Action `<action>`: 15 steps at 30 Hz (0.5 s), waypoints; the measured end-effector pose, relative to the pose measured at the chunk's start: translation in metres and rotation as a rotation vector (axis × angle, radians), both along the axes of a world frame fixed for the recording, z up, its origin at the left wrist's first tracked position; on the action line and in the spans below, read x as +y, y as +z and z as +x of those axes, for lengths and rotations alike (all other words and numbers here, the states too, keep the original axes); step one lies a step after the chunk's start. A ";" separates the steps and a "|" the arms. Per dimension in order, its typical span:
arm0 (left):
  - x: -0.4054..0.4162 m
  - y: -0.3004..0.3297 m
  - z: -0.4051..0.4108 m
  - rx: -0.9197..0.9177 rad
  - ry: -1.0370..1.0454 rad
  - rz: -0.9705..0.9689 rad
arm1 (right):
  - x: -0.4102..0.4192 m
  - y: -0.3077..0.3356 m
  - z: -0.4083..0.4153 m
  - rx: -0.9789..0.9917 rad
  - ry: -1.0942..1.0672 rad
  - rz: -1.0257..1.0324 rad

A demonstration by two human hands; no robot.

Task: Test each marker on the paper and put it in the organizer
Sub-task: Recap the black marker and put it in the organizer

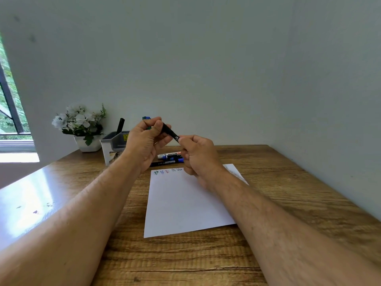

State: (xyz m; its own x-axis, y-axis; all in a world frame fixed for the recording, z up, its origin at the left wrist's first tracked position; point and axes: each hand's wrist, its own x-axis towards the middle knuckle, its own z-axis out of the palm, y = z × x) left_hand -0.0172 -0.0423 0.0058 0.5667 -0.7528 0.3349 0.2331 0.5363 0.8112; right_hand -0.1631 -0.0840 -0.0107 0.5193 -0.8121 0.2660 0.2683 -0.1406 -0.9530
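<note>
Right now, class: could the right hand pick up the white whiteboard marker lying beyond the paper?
Probably not yet: the right hand is gripping the black marker along with the left hand. The white whiteboard marker lies close and uncovered.

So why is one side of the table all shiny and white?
In the head view, daylight from the window bounces off the glossy table, so the left part glares pale while the right side shows its wood grain; the wide-angle lens also makes the near arms look huge, and the scribbles on the paper look blurry.
</note>
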 end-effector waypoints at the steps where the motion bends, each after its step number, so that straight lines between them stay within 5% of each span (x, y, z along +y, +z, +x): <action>1: 0.000 -0.001 0.000 0.004 -0.005 -0.005 | 0.000 0.000 0.000 -0.011 0.023 0.028; 8: 0.002 -0.001 -0.005 -0.030 -0.023 -0.033 | -0.006 -0.002 -0.010 -0.052 0.188 0.113; 15: 0.007 -0.003 -0.004 -0.123 -0.003 0.001 | -0.012 -0.002 -0.017 0.102 0.192 -0.050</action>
State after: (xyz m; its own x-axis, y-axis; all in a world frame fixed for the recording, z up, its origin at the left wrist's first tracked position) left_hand -0.0209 -0.0355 0.0026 0.5193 -0.7547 0.4009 0.1330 0.5348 0.8344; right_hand -0.1801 -0.0955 -0.0131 0.6892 -0.6832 0.2415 0.1973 -0.1437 -0.9698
